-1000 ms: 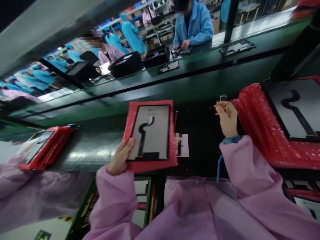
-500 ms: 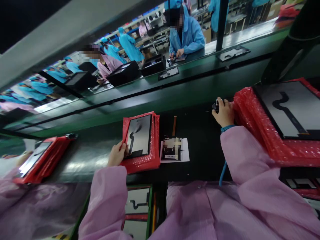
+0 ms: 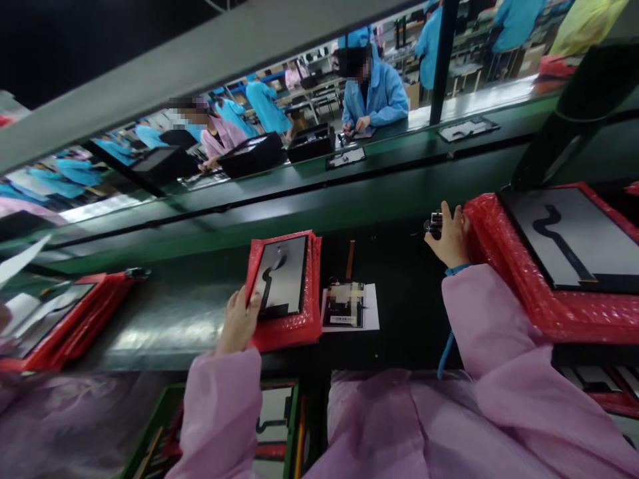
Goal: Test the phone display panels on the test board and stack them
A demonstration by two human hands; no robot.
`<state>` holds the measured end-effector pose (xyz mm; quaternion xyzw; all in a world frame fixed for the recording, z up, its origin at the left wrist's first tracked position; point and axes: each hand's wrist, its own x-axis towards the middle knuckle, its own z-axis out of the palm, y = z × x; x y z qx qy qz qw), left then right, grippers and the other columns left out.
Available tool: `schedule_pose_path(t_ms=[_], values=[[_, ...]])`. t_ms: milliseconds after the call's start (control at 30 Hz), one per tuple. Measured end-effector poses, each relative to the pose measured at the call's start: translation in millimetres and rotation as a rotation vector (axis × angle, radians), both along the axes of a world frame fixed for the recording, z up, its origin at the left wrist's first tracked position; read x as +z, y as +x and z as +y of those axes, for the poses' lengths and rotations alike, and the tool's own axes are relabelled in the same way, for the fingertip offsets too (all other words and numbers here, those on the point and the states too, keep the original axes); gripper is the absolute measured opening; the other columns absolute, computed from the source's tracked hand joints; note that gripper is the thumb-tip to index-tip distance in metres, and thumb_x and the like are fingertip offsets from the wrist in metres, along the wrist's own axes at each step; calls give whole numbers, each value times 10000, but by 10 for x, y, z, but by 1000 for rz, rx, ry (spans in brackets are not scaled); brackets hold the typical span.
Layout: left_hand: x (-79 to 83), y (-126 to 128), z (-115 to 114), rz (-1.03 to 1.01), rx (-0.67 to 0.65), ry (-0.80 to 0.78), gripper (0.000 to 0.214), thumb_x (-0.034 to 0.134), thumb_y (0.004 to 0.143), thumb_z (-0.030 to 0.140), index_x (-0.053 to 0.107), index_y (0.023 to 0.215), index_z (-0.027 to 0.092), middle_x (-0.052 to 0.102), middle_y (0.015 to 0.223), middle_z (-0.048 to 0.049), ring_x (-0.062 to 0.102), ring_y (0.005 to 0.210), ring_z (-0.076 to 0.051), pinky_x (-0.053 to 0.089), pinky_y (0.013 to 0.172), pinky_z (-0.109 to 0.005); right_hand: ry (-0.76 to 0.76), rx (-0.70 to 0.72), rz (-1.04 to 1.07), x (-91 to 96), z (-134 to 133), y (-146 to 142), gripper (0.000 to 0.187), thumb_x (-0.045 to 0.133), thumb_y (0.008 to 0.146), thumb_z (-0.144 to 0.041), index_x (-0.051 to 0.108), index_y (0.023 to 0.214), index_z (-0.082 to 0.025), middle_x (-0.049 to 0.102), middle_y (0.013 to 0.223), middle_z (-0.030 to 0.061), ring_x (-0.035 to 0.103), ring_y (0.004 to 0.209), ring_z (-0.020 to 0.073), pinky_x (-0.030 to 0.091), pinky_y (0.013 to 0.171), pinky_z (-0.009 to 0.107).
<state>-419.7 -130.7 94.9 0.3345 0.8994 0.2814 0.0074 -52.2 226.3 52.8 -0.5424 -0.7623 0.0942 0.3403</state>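
A flat, rectangular panel [image 3: 294,283] lay near the middle of the frame, its face smooth grey with a thin dark border. It rested on a stack of shiny red bubble wrap [image 3: 305,330], soft and dimpled, with uneven edges. The panel's long axis ran up the frame, its top leaning slightly right; the dark block sat at its lower edge, and the black ribbon rose from there in an S-curve. The left hand [image 3: 239,322] touched the panel's left edge, though I could not tell whether its fingers were clamped on it.

Right of center, the right hand [image 3: 453,239] had its thumb and fingers apart, a small shiny metal piece [image 3: 436,223] between them, beside a thicker red stack [image 3: 492,243]. Between the hands, a thin circuit board [image 3: 340,307] with tan tape lay on white paper [image 3: 372,313] on the smooth black table [image 3: 399,286].
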Motion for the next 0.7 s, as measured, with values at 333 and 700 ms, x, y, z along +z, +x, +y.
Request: schedule_pose_path(t_ms=[333, 700], values=[[-289, 1720, 28, -427, -326, 673, 547, 582, 982, 442, 413, 1476, 280, 573, 1392, -130, 653, 1175, -239, 535, 975, -386, 448, 56, 119, 229, -1619, 530, 341, 572, 927, -187, 604, 1267, -195, 681, 1221, 139, 583, 1220, 311, 464, 1063, 527], [-340, 2921, 814, -1168, -834, 459, 453, 620, 954, 520, 605, 1277, 204, 698, 1176, -118, 681, 1077, -230, 509, 966, -390, 472, -318, 83, 252, -1638, 1496, 185, 603, 961, -335, 738, 954, -208, 740, 1136, 116, 651, 1093, 321, 453, 1033, 581]])
